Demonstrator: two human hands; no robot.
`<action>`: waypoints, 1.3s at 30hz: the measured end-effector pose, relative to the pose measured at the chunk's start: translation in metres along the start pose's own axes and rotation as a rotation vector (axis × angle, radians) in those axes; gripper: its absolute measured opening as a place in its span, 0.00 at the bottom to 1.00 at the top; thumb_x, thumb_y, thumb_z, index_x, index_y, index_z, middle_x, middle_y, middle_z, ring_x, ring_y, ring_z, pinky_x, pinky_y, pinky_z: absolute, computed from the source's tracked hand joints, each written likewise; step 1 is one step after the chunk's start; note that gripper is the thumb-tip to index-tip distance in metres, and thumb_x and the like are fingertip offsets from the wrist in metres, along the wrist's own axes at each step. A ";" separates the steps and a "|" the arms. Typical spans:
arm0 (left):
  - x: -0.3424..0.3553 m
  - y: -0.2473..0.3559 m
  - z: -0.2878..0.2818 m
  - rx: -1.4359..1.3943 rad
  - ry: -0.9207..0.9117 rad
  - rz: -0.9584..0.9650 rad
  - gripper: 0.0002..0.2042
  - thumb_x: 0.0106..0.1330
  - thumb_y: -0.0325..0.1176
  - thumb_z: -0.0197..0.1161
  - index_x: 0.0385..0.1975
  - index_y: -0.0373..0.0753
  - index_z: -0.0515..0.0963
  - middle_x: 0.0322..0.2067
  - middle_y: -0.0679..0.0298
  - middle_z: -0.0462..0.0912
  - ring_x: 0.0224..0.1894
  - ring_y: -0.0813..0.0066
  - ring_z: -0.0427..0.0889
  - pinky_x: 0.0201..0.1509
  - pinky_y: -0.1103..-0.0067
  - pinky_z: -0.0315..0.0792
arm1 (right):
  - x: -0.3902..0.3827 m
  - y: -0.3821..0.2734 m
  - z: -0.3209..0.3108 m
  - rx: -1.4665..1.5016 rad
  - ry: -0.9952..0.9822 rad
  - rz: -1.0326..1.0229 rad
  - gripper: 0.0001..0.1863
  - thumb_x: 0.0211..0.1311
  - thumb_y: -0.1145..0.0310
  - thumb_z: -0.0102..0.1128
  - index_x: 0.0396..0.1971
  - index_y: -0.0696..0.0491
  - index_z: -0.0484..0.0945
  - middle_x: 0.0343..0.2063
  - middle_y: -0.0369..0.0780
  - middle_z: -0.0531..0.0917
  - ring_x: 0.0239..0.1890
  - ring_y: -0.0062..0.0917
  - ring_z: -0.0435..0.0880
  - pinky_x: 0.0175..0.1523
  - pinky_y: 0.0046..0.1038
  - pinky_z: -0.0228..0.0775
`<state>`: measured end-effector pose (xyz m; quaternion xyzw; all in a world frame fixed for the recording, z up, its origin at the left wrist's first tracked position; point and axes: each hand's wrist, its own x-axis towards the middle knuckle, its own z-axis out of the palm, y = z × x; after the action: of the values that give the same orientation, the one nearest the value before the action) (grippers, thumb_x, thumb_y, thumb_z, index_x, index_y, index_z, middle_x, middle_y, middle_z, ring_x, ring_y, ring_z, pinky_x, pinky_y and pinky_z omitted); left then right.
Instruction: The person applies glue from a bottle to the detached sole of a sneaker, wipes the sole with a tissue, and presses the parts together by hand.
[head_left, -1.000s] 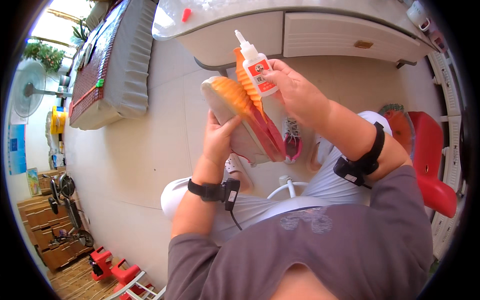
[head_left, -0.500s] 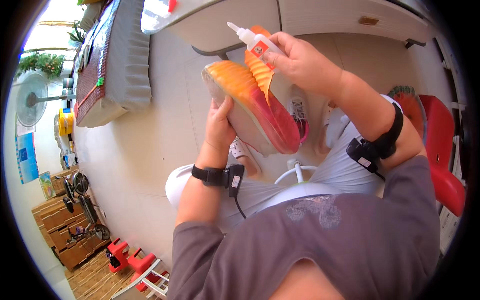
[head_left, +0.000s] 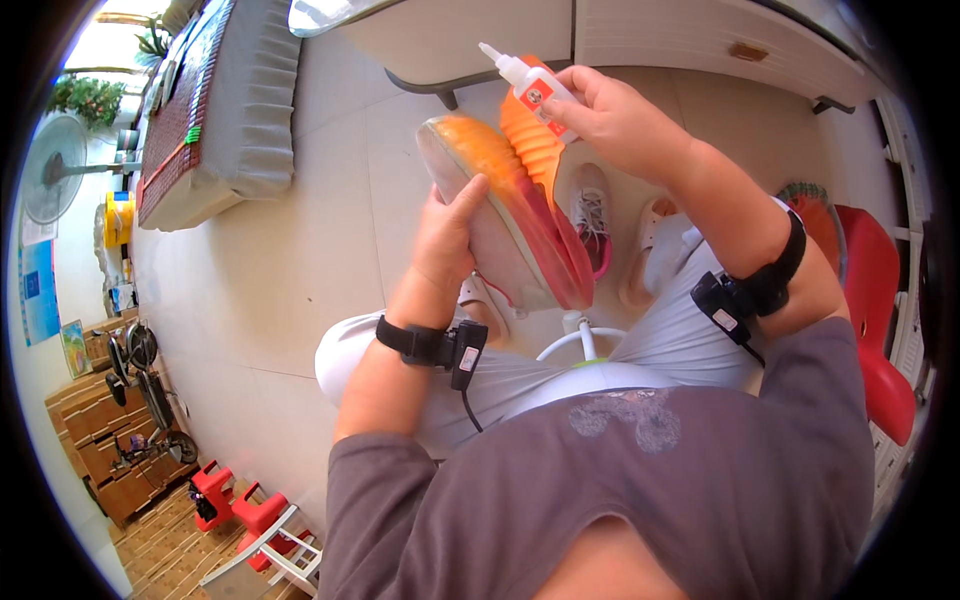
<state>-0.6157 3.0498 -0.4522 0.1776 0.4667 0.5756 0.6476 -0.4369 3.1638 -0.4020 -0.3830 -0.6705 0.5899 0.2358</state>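
Note:
My left hand [head_left: 450,228] is closed around a shoe [head_left: 505,250] held out in front of me, its thumb along the pale side. The shoe's underside fades from orange to pink. A ridged orange sole piece [head_left: 538,150] stands away from the orange end, with a gap between the two. In my right hand [head_left: 625,125] a small white squeeze bottle [head_left: 540,93] with a red label is pinched between thumb and fingers. Its narrow nozzle points up and left, above the sole piece and clear of the shoe. The bottle hides part of that piece.
Another shoe [head_left: 592,215], white-laced with pink trim, stands on the floor between my feet. A pale cabinet [head_left: 660,45] is ahead, and a cloth-draped table [head_left: 240,110] is at far left. A red chair [head_left: 868,290] stands at my right; red stools [head_left: 262,512] lie lower left.
The shoe has turned so that more of its pale side and less of its pink underside shows. Both hands keep their holds, and the view has shifted slightly.

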 end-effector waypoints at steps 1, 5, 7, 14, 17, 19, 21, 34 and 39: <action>-0.001 0.001 0.001 0.002 0.000 0.009 0.20 0.55 0.31 0.58 0.47 0.34 0.63 0.41 0.58 0.72 0.41 0.69 0.74 0.45 0.74 0.70 | -0.002 -0.001 0.001 -0.001 -0.002 -0.009 0.18 0.57 0.62 0.49 0.41 0.61 0.67 0.31 0.39 0.75 0.33 0.18 0.72 0.41 0.21 0.64; -0.005 0.005 0.004 0.018 -0.008 0.021 0.20 0.55 0.31 0.58 0.46 0.33 0.63 0.40 0.58 0.73 0.41 0.70 0.74 0.45 0.75 0.70 | -0.006 -0.006 0.004 0.053 -0.025 -0.028 0.17 0.58 0.63 0.49 0.40 0.61 0.67 0.31 0.38 0.75 0.33 0.17 0.71 0.41 0.20 0.64; -0.005 0.005 0.003 0.006 -0.018 0.025 0.20 0.55 0.31 0.58 0.46 0.33 0.63 0.40 0.58 0.73 0.41 0.70 0.74 0.45 0.75 0.70 | -0.006 -0.007 0.003 0.076 -0.033 -0.025 0.17 0.58 0.63 0.49 0.40 0.61 0.67 0.31 0.38 0.74 0.33 0.17 0.71 0.40 0.19 0.64; 0.001 0.002 -0.002 0.040 0.025 0.105 0.20 0.56 0.32 0.58 0.46 0.33 0.62 0.41 0.58 0.72 0.41 0.70 0.74 0.45 0.75 0.69 | -0.006 -0.009 0.001 0.197 -0.057 0.004 0.17 0.58 0.64 0.50 0.41 0.60 0.67 0.31 0.37 0.74 0.32 0.15 0.70 0.39 0.18 0.64; 0.002 0.001 -0.003 0.074 0.056 0.093 0.21 0.56 0.34 0.57 0.47 0.34 0.62 0.42 0.59 0.72 0.42 0.70 0.73 0.45 0.75 0.69 | -0.006 -0.009 0.002 0.161 -0.066 -0.007 0.17 0.57 0.63 0.51 0.41 0.60 0.67 0.30 0.36 0.74 0.30 0.14 0.70 0.37 0.18 0.64; 0.002 0.000 -0.005 0.072 0.060 0.102 0.21 0.57 0.36 0.57 0.47 0.34 0.62 0.42 0.59 0.72 0.42 0.70 0.73 0.46 0.75 0.69 | -0.009 -0.018 0.001 0.105 -0.073 0.062 0.15 0.58 0.67 0.50 0.42 0.59 0.66 0.33 0.34 0.74 0.35 0.13 0.71 0.41 0.17 0.65; 0.002 0.002 -0.008 -0.009 -0.035 0.139 0.23 0.57 0.41 0.57 0.49 0.35 0.61 0.43 0.59 0.71 0.44 0.69 0.72 0.47 0.74 0.68 | -0.010 -0.026 0.000 0.114 -0.070 0.058 0.15 0.57 0.67 0.50 0.42 0.58 0.67 0.32 0.34 0.74 0.34 0.12 0.71 0.40 0.17 0.65; 0.005 0.000 -0.021 0.021 -0.127 0.120 0.28 0.58 0.53 0.50 0.52 0.38 0.61 0.50 0.59 0.67 0.51 0.66 0.67 0.55 0.71 0.62 | -0.022 -0.034 -0.002 0.018 -0.065 -0.065 0.14 0.55 0.68 0.50 0.40 0.58 0.69 0.31 0.34 0.75 0.35 0.13 0.71 0.41 0.17 0.64; 0.004 0.002 -0.003 -0.078 -0.018 0.159 0.22 0.58 0.42 0.55 0.48 0.35 0.64 0.42 0.60 0.73 0.42 0.71 0.73 0.45 0.77 0.68 | -0.016 -0.020 0.003 0.071 0.009 -0.065 0.14 0.56 0.66 0.49 0.40 0.59 0.68 0.30 0.36 0.75 0.34 0.15 0.72 0.39 0.19 0.65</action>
<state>-0.6198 3.0536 -0.4536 0.1941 0.4225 0.6411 0.6105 -0.4347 3.1488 -0.3807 -0.3550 -0.6603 0.6036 0.2715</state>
